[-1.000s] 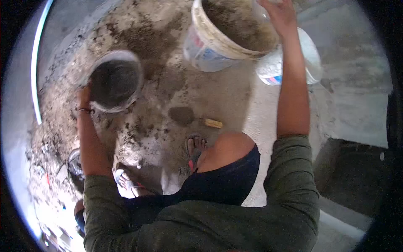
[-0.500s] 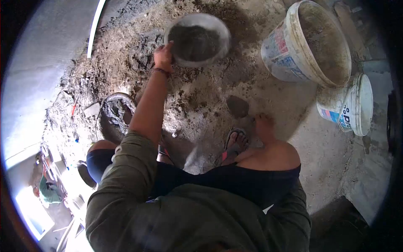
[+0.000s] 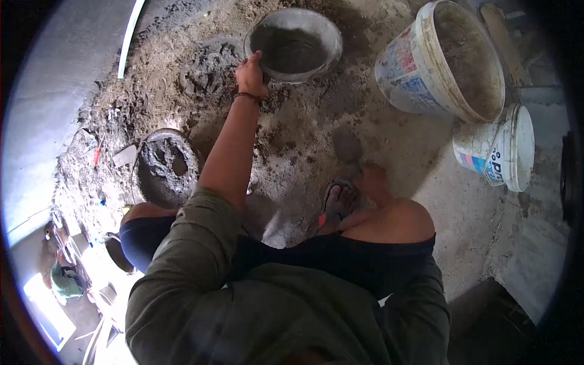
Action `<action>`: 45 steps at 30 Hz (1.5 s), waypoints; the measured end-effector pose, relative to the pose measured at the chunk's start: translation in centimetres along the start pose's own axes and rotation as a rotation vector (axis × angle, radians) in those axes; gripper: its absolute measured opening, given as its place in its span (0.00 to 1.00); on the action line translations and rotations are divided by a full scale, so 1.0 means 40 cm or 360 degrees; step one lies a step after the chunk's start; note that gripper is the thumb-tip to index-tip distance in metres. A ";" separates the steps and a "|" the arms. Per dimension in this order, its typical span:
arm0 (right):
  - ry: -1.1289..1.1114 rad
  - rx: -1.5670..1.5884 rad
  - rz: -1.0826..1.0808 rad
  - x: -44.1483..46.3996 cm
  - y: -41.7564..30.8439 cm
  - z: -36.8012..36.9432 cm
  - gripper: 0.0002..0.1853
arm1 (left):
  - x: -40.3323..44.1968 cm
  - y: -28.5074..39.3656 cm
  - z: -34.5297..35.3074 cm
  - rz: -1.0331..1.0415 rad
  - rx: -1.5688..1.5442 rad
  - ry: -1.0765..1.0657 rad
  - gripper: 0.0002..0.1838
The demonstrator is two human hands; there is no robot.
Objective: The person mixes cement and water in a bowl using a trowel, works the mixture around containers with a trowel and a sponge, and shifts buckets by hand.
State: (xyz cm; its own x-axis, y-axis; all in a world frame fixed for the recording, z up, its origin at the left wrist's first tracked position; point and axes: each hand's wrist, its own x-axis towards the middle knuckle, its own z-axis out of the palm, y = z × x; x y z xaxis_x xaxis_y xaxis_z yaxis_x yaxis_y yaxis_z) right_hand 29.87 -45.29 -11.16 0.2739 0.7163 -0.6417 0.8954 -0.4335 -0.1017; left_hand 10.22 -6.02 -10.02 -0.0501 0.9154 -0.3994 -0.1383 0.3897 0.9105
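My left hand (image 3: 250,74) grips the near-left rim of a round grey basin (image 3: 331,45). The basin's inside is coated dark and wet, and it tilts slightly toward me. By my right foot, my right hand (image 3: 374,182) is low, partly behind my knee, with its fingers smeared by motion. Just beyond it lies a dark, rounded flat shape (image 3: 347,144); whether that hand touches it I cannot tell. Left of my forearm, a shallow round pan (image 3: 137,176) holds wet grey mortar.
A large dirty white bucket (image 3: 401,79) stands tilted at right, with a smaller white bucket (image 3: 480,146) beside it. Lumpy mortar (image 3: 210,67) covers the rough floor near the left wall. A white strip (image 3: 129,39) lies by it. A person (image 3: 67,280) is visible at far lower left.
The basin and my left hand have moved slightly away and to the right. My right hand has shifted slightly left beside my foot. The whole view has shifted a little.
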 end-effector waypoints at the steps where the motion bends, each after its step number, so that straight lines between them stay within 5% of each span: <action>1: 0.0169 0.0345 0.0091 0.016 0.010 0.006 0.29 | -0.004 0.004 0.001 0.0057 0.0124 -0.0009 0.27; 3: 0.0477 0.1026 0.0329 0.017 0.047 0.051 0.28 | -0.079 0.098 0.007 -0.0223 0.0090 0.0133 0.26; 6: 0.0559 0.1586 0.0057 -0.018 0.087 -0.052 0.25 | -0.026 0.019 -0.012 0.0235 0.0119 -0.0128 0.23; 8: 0.1053 0.1218 -0.0374 -0.035 0.100 -0.133 0.22 | 0.045 -0.027 -0.086 0.0342 0.0431 -0.0261 0.22; 10: 0.1074 0.1427 -0.0193 -0.125 0.064 -0.280 0.21 | 0.100 -0.047 -0.068 0.0361 0.0373 -0.0479 0.22; 12: 0.1246 0.1289 -0.0074 -0.174 0.091 -0.346 0.21 | -0.069 0.066 0.018 0.0047 0.0049 -0.0202 0.18; 16: 0.1446 0.0964 -0.0167 -0.215 0.126 -0.440 0.21 | 0.042 -0.015 0.009 -0.0324 -0.0721 -0.0648 0.12; 20: 0.1735 0.0915 0.0010 -0.245 0.152 -0.558 0.20 | -0.045 -0.001 0.021 0.0249 -0.0104 -0.0312 0.15; 23: 0.1861 0.0479 0.0260 -0.257 0.220 -0.748 0.21 | -0.051 0.010 0.038 0.0099 -0.0202 -0.0289 0.16; 25: 0.1349 -0.0312 0.0246 -0.186 0.316 -0.847 0.22 | -0.098 0.027 0.047 0.0058 -0.0071 -0.0237 0.17; 27: 0.0495 -0.0272 0.0503 -0.052 0.338 -0.927 0.22 | -0.117 0.037 0.054 0.0079 0.0063 -0.0248 0.18; 29: 0.0168 -0.0246 0.0328 0.074 0.352 -0.940 0.21 | -0.098 0.044 0.037 0.0163 0.0197 -0.0272 0.19; 30: 0.0055 -0.0258 0.0219 0.136 0.356 -0.932 0.21 | -0.053 0.031 0.012 0.0392 0.0653 -0.0202 0.20; 34: -0.0114 -0.0360 -0.0044 0.263 0.420 -0.867 0.21 | 0.004 -0.002 -0.032 0.0543 0.1196 -0.0067 0.31; 45: -0.0095 -0.0370 -0.0219 0.310 0.539 -0.823 0.22 | -0.067 0.054 0.048 0.0076 0.0991 0.0320 0.30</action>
State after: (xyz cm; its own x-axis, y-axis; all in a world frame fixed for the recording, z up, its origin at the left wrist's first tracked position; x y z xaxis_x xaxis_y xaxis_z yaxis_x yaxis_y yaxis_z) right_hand 64.13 -27.76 3.71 0.1290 0.7232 -0.6784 0.9812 -0.1922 -0.0183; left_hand 11.94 -7.44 -6.79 -0.2341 0.9200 -0.3143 0.4642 0.3898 0.7953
